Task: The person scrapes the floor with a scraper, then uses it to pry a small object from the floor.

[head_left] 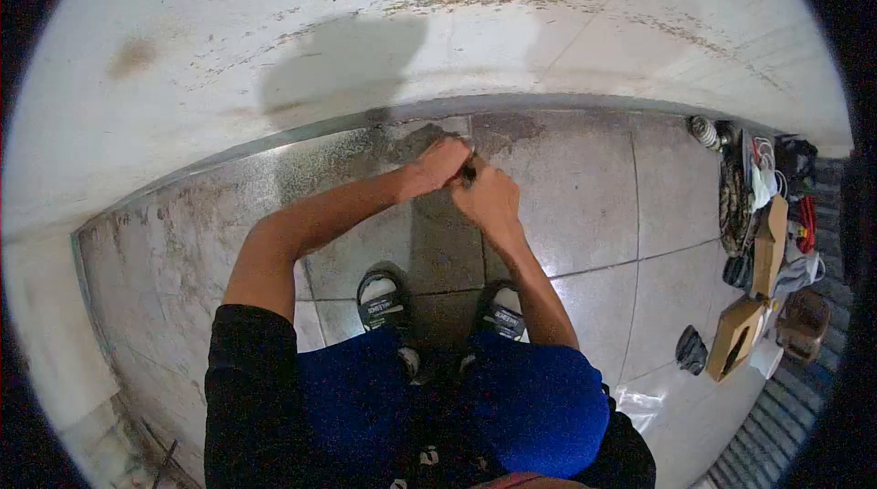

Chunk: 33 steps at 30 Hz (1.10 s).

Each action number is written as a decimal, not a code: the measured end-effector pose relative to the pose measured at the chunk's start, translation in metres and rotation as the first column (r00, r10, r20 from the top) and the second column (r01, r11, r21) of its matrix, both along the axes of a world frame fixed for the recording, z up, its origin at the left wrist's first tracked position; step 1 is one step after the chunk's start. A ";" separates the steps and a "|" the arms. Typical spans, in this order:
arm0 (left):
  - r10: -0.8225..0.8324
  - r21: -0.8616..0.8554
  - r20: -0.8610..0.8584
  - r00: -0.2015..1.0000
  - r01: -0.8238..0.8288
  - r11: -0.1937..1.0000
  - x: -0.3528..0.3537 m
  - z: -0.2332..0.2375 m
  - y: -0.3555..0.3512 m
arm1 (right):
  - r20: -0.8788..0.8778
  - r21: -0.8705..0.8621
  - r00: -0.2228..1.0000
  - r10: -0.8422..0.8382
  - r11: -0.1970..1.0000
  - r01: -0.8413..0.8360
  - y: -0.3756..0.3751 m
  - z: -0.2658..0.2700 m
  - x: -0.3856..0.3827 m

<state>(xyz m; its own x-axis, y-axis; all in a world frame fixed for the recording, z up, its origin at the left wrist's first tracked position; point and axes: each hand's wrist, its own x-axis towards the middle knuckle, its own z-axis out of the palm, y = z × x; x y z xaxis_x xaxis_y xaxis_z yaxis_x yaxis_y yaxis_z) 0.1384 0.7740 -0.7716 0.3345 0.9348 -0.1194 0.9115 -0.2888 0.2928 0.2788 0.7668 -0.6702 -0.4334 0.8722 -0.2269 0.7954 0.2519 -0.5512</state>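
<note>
My left hand [442,163] and my right hand [490,198] meet in front of me, above the tiled floor [566,188] near the foot of the wall. Both are closed, with fingers curled in. Between them shows a small dark object [469,171], mostly covered by the fingers, so its kind cannot be made out. Dark stains and a shadow lie on the tiles around and below the hands.
A pale, stained wall [493,42] rises ahead. My sandalled feet [382,299] stand below. At the right lie an open cardboard box [736,338], a dark crumpled item [692,350], a spiral bulb [703,131] and a brown plastic container [804,325], beside a ridged surface [776,434].
</note>
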 end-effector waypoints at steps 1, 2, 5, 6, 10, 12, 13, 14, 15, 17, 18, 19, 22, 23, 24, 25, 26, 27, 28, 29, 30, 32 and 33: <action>0.029 0.012 0.041 0.999 -0.030 0.999 -0.002 0.003 0.000 | 0.028 -0.012 1.000 -0.007 1.000 0.007 -0.003 -0.002 0.001; 0.054 0.023 0.084 0.995 -0.056 0.998 -0.005 0.007 0.004 | 0.004 -0.005 1.000 -0.008 1.000 0.008 0.002 -0.003 -0.003; 0.032 -0.065 0.145 0.989 -0.023 0.998 -0.012 0.037 0.021 | -0.021 -0.002 1.000 0.002 1.000 -0.002 0.022 0.002 -0.011; 0.011 -0.088 0.119 0.993 0.000 0.996 -0.012 0.049 0.021 | -0.012 -0.017 1.000 0.014 1.000 -0.014 0.023 0.007 -0.011; -0.044 -0.094 0.091 0.995 0.052 0.994 -0.001 0.022 -0.002 | -0.033 -0.003 0.999 0.004 1.000 -0.004 -0.001 -0.003 0.006; 0.056 -0.011 0.154 0.986 -0.055 0.998 0.001 -0.002 0.002 | -0.033 -0.006 0.999 -0.028 1.000 0.028 0.000 -0.008 0.002; 0.101 0.029 0.191 0.976 -0.109 0.994 0.003 0.009 0.006 | -0.030 -0.007 0.998 -0.047 0.999 0.047 0.002 -0.010 0.001; 0.009 0.041 0.154 0.988 -0.016 0.999 -0.006 0.022 0.015 | -0.027 0.004 0.999 -0.029 1.000 0.029 0.010 -0.009 -0.001; -0.033 0.100 0.152 0.988 0.018 0.995 -0.010 0.021 0.023 | -0.024 0.020 1.000 -0.008 1.000 0.009 0.023 -0.004 -0.005; -0.115 0.205 0.136 0.984 0.085 0.975 -0.016 0.019 0.030 | -0.036 0.039 0.999 0.009 0.999 -0.008 0.025 -0.003 0.000; -0.068 0.115 0.089 0.994 0.058 0.992 -0.010 0.030 0.026 | -0.050 0.042 0.999 0.004 0.999 -0.002 0.021 -0.006 0.006; -0.065 0.078 0.087 0.994 0.058 0.995 -0.004 0.019 0.019 | -0.070 0.053 0.998 -0.003 0.999 0.007 0.020 -0.009 0.009; -0.111 -0.079 0.083 0.990 0.117 0.990 0.023 -0.011 -0.018 | 0.064 -0.058 0.997 -0.039 0.997 0.043 -0.031 -0.010 0.028; -0.158 -0.163 0.078 0.984 0.169 0.972 0.032 -0.011 -0.031 | 0.110 -0.066 0.994 -0.025 0.997 0.033 -0.045 -0.008 0.034; -0.205 -0.250 0.078 0.976 0.218 0.943 0.038 -0.010 -0.043 | 0.155 -0.079 0.988 -0.010 0.997 0.023 -0.061 -0.005 0.041; -0.204 -0.177 0.111 0.973 0.221 0.959 0.041 -0.004 -0.052 | 0.201 -0.094 0.980 0.005 0.995 0.014 -0.069 -0.003 0.044; -0.205 -0.103 0.144 0.968 0.221 0.970 0.041 0.002 -0.060 | 0.187 -0.103 0.982 -0.016 0.994 0.036 -0.070 -0.001 0.045; -0.209 -0.026 0.175 0.962 0.217 0.976 0.040 0.006 -0.063 | 0.171 -0.107 0.984 -0.039 0.993 0.058 -0.068 0.004 0.045; -0.169 -0.042 0.190 0.967 0.180 0.983 0.040 0.008 -0.060 | 0.157 -0.112 0.986 -0.063 0.990 0.082 -0.067 0.006 0.045; -0.129 -0.058 0.205 0.970 0.143 0.988 0.039 0.010 -0.052 | 0.128 -0.110 0.989 -0.069 0.990 0.083 -0.064 0.005 0.044; -0.088 -0.074 0.221 0.971 0.107 0.992 0.040 0.009 -0.049 | 0.101 -0.108 0.992 -0.075 0.990 0.086 -0.060 0.003 0.042; -0.076 -0.092 0.268 0.960 0.104 0.990 0.043 0.010 -0.055 | 0.090 -0.105 0.994 -0.066 0.992 0.076 -0.061 0.004 0.045; -0.067 -0.102 0.289 0.955 0.101 0.990 0.044 0.011 -0.060 | 0.106 -0.110 0.993 -0.050 0.992 0.062 -0.069 0.007 0.049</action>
<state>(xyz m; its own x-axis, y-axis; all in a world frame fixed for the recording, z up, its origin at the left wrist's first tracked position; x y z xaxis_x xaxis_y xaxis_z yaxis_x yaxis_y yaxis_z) 0.1824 0.7135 -0.7605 0.4469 0.8875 -0.1125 0.7599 -0.3102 0.5713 0.3275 0.6980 -0.6628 -0.3539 0.8608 -0.3658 0.8605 0.1465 -0.4879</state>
